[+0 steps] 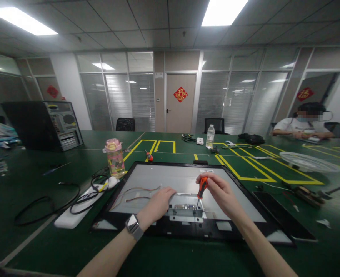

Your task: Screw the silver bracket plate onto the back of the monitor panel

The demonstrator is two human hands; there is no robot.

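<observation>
A flat display panel (170, 175) with a black frame lies face-down or back-up, I cannot tell which, on the green table in front of me. On its near middle part sits a silver metal bracket (185, 212) with small parts inside. My left hand (160, 202), wearing a watch, grips the bracket's left end; its fingertips are partly hidden. My right hand (220, 190) holds a red and black screwdriver (203, 186) by the handle, tilted nearly upright. The screwdriver's tip points down into the bracket's right end. Thin wires (138, 198) lie on the panel left of my left hand.
A white power strip (79, 207) with black cables and a pink-lidded bottle (115, 157) stand left. Beyond the panel lie another screwdriver (149, 155) and a water bottle (210, 136). A computer case (43, 125) is far left, a black slab (284, 215) right. A person (305, 125) sits far right.
</observation>
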